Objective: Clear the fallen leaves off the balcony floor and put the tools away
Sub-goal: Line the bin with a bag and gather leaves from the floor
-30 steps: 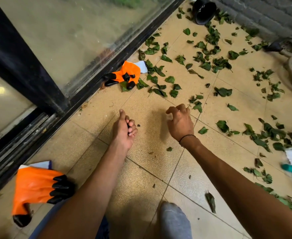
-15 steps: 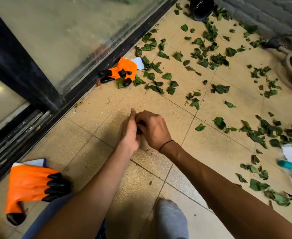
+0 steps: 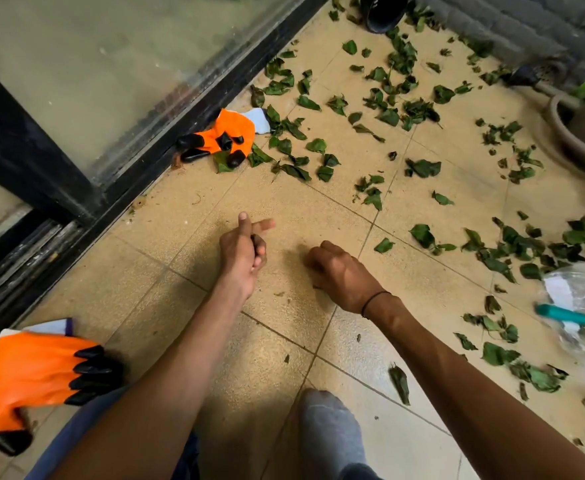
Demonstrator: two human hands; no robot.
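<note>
Green fallen leaves [image 3: 419, 112] lie scattered over the beige tiled floor [image 3: 318, 202], mostly to the right and far side. My left hand [image 3: 244, 252] hovers above the floor at the centre, its lower fingers curled round a few dark leaves while thumb and forefinger stick out. To the right of it, my right hand [image 3: 339, 271] is low over the tiles with its fingers curled under; the fingertips are hidden. One orange glove with black claws [image 3: 230, 136] lies by the door frame, another [image 3: 38, 372] at the lower left.
A clear plastic bag [image 3: 582, 289] and a teal-handled tool [image 3: 561, 313] lie at the right edge. A clay pot [image 3: 582, 133] stands at the far right and a black pot [image 3: 383, 12] at the top. The glass door's black frame [image 3: 187, 123] bounds the left. My socked foot [image 3: 329, 431] is below.
My right hand went to my left hand and met it, then drew back to the right. The left hand still grips its leaves, forefinger now extended.
</note>
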